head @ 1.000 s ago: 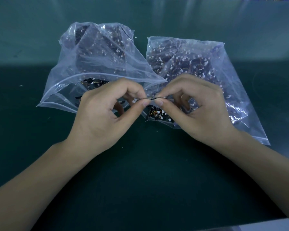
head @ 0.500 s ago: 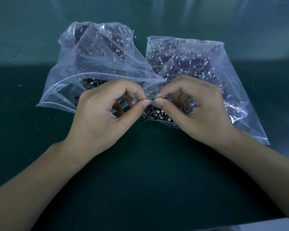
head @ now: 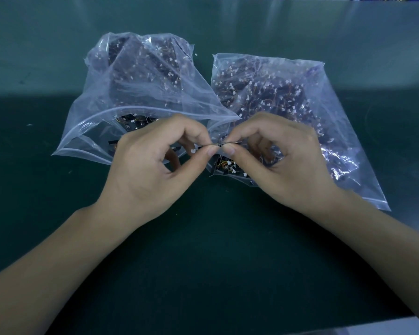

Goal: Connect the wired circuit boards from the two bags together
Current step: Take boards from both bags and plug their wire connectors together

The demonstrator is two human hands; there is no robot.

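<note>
Two bare hands meet over a dark green tabletop (head: 215, 262), just in front of two clear plastic bags. The left hand (head: 153, 170) has its thumb and forefinger pinched together on the end of a small wired board (head: 205, 148), with the other fingers curled under. The right hand (head: 283, 165) mirrors it, pinching a second board (head: 232, 143) the same way. The two thumb tips nearly touch, and a thin dark join (head: 220, 145) shows between them, just in front of the bags' mouths. A small white connector (head: 193, 151) hangs just left of the left thumb.

Compared with a second ago, very little has moved: both hands keep the same pinch in the same spot, and the gap between the thumbs looks about the same or slightly tighter. That suggests the person is pressing the two parts together rather than reaching for new ones. Whether the connection has fully seated is too small to tell.

The left bag (head: 121, 97) lies behind the left hand, mouth gaping toward the person, filled with dark boards and white plugs. The right bag (head: 300, 97) lies just beside it, flatter, also full.
</note>
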